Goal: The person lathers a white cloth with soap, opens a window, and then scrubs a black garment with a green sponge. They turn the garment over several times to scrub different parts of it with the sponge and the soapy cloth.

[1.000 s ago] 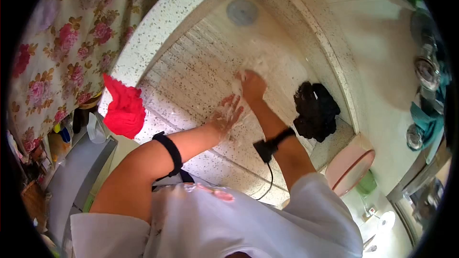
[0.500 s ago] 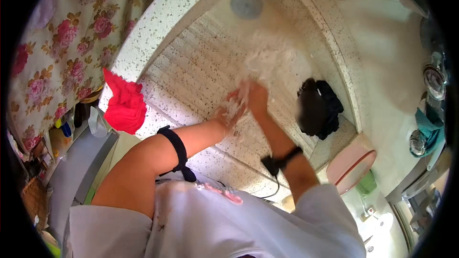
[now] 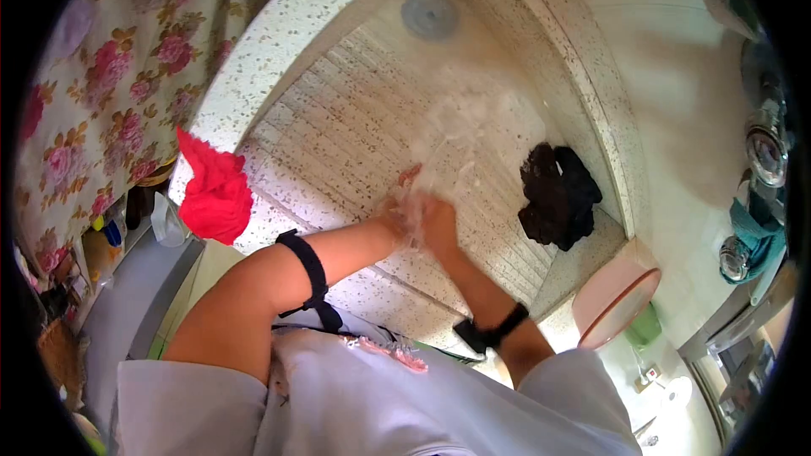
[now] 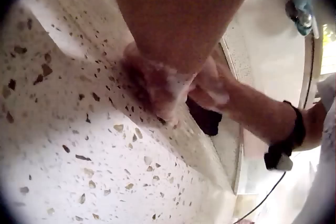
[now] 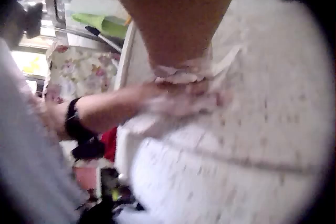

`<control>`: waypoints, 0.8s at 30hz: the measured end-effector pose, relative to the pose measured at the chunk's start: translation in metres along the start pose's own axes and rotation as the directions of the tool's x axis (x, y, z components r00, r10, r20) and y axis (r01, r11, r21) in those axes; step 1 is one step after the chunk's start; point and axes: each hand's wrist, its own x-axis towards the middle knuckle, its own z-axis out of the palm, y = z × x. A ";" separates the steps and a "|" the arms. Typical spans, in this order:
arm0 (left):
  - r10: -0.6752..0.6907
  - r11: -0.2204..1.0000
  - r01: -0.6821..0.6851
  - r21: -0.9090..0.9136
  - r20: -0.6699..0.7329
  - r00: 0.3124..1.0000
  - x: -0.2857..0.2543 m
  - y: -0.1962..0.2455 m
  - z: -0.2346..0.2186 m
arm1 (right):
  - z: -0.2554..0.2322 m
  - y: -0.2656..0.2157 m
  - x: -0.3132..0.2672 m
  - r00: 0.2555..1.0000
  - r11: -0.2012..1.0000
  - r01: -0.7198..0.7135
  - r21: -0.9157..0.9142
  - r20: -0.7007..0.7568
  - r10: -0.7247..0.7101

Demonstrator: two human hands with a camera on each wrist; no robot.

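In the head view, both hands meet low on the ribbed washboard slope [image 3: 338,110] of a speckled stone sink. My right hand [image 3: 435,218] is a closed fist, gripping a pale, thin, wet cloth [image 3: 456,152] that trails up the slope among suds. Beside it, my left hand [image 3: 397,209] lies low on the slope, wet and foamy, one fingertip reaching out past the right fist. In the right wrist view, the left hand's fingers [image 5: 210,99] look outstretched and blurred beneath the right hand. Foam coats the knuckles of the left hand [image 4: 165,90] in the left wrist view.
A crumpled red cloth [image 3: 215,194] lies on the sink's left corner. Dark wet clothing [image 3: 562,194] sits at the right side. A grey drain [image 3: 429,15] is at the far end. To the right are a pink basin [image 3: 612,308] and metal taps [image 3: 766,156]; a floral curtain [image 3: 127,76] hangs left.
My right hand has come down the slope towards my body, drawing the pale wet cloth along beside the left hand. The left hand stays near the same spot.
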 end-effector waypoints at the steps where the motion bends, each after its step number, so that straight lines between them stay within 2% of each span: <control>1: -0.035 0.996 0.038 0.076 -0.047 0.998 0.001 0.005 0.008 | -0.001 -0.006 0.003 1.000 0.999 0.015 -0.035 -0.022 -0.016; 2: -0.070 0.985 0.083 0.148 -0.093 0.993 0.002 0.011 0.015 | -0.003 -0.013 0.005 0.999 0.997 0.029 -0.070 -0.044 -0.032; 3: 0.070 0.998 -0.070 -0.006 0.012 0.997 -0.005 -0.006 0.004 | 0.005 0.013 0.034 0.998 0.971 0.008 -0.241 -0.056 -0.023; 4: 0.219 0.964 -0.200 -0.175 0.096 0.971 -0.011 -0.022 -0.010 | 0.014 0.040 0.068 0.997 0.915 -0.010 -0.403 -0.068 -0.019; 5: 0.315 0.942 -0.326 0.078 0.128 0.940 -0.010 -0.013 -0.004 | 0.019 0.071 0.123 0.984 0.923 -0.058 -0.380 -0.178 -0.011; 6: 0.409 0.830 -0.439 0.344 0.159 0.898 -0.008 -0.004 0.001 | 0.012 0.064 0.142 0.987 0.926 -0.066 -0.372 -0.159 0.006; 7: 0.498 0.657 -0.509 0.557 0.187 0.847 -0.005 0.005 0.007 | 0.004 0.055 0.161 0.990 0.928 -0.074 -0.365 -0.140 0.024; 8: 0.532 0.529 -0.499 0.687 0.190 0.825 -0.007 0.002 0.006 | 0.019 0.074 0.161 0.978 0.942 -0.078 -0.327 -0.206 0.009; 9: 0.564 0.395 -0.463 0.793 0.188 0.804 -0.009 0.002 0.000 | 0.010 0.071 0.151 0.963 0.950 -0.085 -0.301 -0.271 0.000; 10: 0.522 0.518 -0.452 0.726 0.151 0.840 -0.006 -0.002 0.001 | 0.006 0.066 0.131 0.978 0.967 -0.061 -0.248 -0.207 0.009; 11: 0.477 0.631 -0.429 0.646 0.114 0.872 -0.003 -0.006 0.002 | -0.005 0.037 0.101 0.990 0.981 -0.030 -0.194 -0.141 0.002; 12: 0.347 0.894 -0.354 0.274 0.076 0.935 -0.003 -0.001 0.001 | -0.011 0.016 0.066 0.998 0.990 -0.034 -0.139 -0.059 0.026; 13: 0.417 0.812 -0.416 0.410 0.090 0.904 -0.004 0.002 0.005 | -0.014 0.008 0.039 0.997 0.995 -0.060 -0.083 0.034 0.063; 15: 0.551 0.579 -0.480 0.659 0.117 0.826 -0.004 -0.007 0.003 | -0.005 0.028 0.051 0.995 0.981 -0.031 -0.193 -0.096 0.012; 16: 0.558 0.795 -0.571 0.207 0.119 0.821 0.001 -0.015 -0.003 | 0.004 0.044 0.067 0.989 0.971 -0.008 -0.240 -0.147 -0.028; 17: 0.560 0.808 -0.504 -0.305 0.130 0.818 0.005 -0.037 -0.017 | 0.014 0.061 0.083 0.980 0.959 0.016 -0.283 -0.186 -0.071; 18: 0.555 0.621 -0.294 -0.727 0.143 0.820 0.007 -0.046 -0.020 | 0.022 0.074 0.103 0.965 0.945 0.036 -0.324 -0.233 -0.117; 19: 0.492 0.640 -0.264 -0.721 0.121 0.862 0.004 -0.041 -0.014 | 0.010 0.081 0.149 0.991 0.875 -0.116 -0.469 -0.111 0.072; 20: 0.420 0.659 -0.238 -0.714 0.087 0.903 0.002 -0.034 -0.007 | 0.001 0.085 0.173 0.992 0.921 -0.046 -0.387 -0.130 -0.005; 23: 0.150 0.704 -0.134 -0.698 -0.038 0.988 0.007 -0.011 0.024 | -0.021 0.084 0.171 0.997 0.936 0.032 -0.351 -0.051 -0.053; 24: 0.068 0.704 -0.104 -0.702 -0.079 0.995 0.006 -0.007 0.028 | -0.030 0.089 0.162 0.983 0.954 0.174 -0.245 -0.005 -0.181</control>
